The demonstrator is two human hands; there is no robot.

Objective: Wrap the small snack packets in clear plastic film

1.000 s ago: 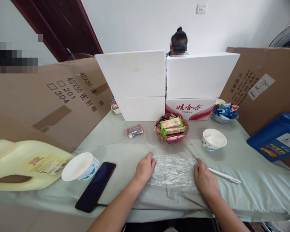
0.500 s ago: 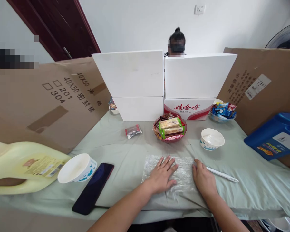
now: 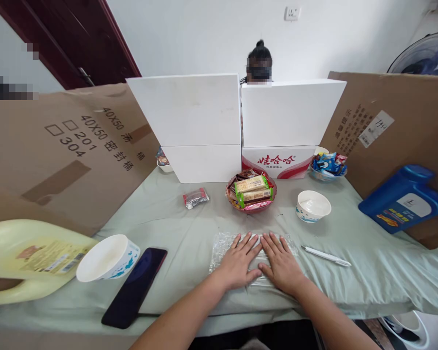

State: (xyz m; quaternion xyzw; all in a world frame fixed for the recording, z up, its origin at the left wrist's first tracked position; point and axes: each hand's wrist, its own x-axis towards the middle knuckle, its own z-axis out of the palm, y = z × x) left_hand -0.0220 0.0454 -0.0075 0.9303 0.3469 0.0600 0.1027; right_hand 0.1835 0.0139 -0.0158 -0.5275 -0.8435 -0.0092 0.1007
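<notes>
Left hand (image 3: 239,262) & right hand (image 3: 282,262) lie flat, fingers spread, gripping nothing, pressed side by side on crinkly clear plastic sheet (image 3: 222,245) at near-centre of cloth-covered counter (image 3: 175,218). Slim white pen (image 3: 325,255) just right. Farther: white paper bowl (image 3: 313,205); round red bowl (image 3: 251,193) w/ wrapped snack bars.

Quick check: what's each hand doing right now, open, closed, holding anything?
Left hand: open, flat on the clear plastic sheet, gripping nothing.
Right hand: open, flat on the same sheet, gripping nothing.
</notes>
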